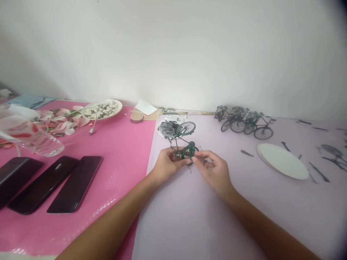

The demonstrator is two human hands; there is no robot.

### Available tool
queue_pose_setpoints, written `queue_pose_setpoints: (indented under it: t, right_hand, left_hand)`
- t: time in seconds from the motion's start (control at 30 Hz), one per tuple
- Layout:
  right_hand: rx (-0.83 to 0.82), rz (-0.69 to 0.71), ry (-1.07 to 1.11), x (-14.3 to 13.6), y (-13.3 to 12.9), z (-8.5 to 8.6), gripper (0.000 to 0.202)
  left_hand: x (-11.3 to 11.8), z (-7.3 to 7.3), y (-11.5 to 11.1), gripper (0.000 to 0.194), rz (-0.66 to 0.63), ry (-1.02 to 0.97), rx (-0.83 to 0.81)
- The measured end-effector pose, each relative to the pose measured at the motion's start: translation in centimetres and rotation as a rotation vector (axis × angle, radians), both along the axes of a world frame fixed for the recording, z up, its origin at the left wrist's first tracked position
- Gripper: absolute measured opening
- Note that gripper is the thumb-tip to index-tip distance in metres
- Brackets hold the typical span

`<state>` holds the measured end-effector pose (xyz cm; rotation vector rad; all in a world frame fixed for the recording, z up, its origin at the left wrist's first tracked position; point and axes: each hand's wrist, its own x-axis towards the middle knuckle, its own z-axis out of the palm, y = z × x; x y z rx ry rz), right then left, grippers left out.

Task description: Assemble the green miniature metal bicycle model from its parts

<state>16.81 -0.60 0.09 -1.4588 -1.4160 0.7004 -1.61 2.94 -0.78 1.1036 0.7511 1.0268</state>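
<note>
Between my hands is a small dark green model bicycle (191,147), tilted upside down, with one spoked wheel pointing up and away from me. My left hand (168,166) is closed on its lower left side, thumb and fingers gripping near the other wheel. At the crank area, the thumb and fingertips of my right hand (214,171) are pinched together on the bicycle; any tiny part between them is too small to make out. Just behind the bicycle, several loose spoked wheels (166,129) lie in a white dish, partly hidden by it.
Several assembled model bicycles (238,121) stand by the wall. A white oval plate (283,161) lies to the right among thin dark parts (319,171). On the pink left side are phones (75,185), a plastic bottle (45,142), a cable and a bowl (118,112) of pale pieces.
</note>
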Motion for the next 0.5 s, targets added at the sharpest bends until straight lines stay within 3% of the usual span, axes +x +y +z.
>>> queue_pose_setpoints:
  t: [0.17,0.33,0.5]
  right_hand:
    - [0.03,0.018,-0.051,0.7,0.5,1.2,0.024]
    - [0.192,-0.145,-0.221,3.7,2.2,3.5,0.024]
    - [0.132,0.003,-0.598,7.5,3.5,4.0,0.021]
  left_hand:
    - [0.1,-0.3,0.2,0.052,0.057,0.016,-0.016]
    - [-0.3,-0.2,0.5,0.053,0.147,0.027,-0.053]
    - [-1.1,0.3,1.2,0.056,0.287,-0.008,-0.046]
